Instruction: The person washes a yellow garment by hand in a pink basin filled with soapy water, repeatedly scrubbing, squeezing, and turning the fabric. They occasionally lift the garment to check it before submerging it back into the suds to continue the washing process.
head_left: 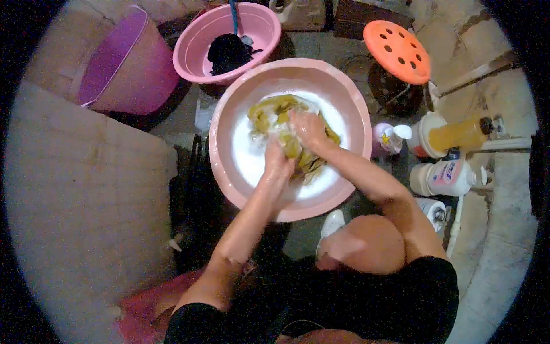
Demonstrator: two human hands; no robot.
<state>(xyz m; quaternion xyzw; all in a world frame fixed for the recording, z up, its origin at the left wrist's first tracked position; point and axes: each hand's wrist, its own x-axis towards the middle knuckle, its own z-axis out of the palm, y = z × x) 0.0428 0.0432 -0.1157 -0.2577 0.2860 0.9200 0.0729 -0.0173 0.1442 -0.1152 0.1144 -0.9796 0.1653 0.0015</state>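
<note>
A wet olive-yellow cloth (266,113) lies bunched in white suds inside a large pink basin (223,178). My left hand (279,159) is closed on the cloth's near side, its fingertips partly hidden by folds and foam. On the far right part of the same cloth, my right hand (309,129) has its fingers curled into the fabric, with suds on them. The two hands are close together but apart. Which garment the cloth is, I cannot make out.
Behind the basin stands a smaller pink tub (189,54) holding dark cloth, beside a purple-pink bucket (140,71). An orange stool (395,51) with holes is at the back right. Along the right wall are a pump bottle (452,176), a yellow-liquid bottle (455,136) and a lilac bottle (387,139).
</note>
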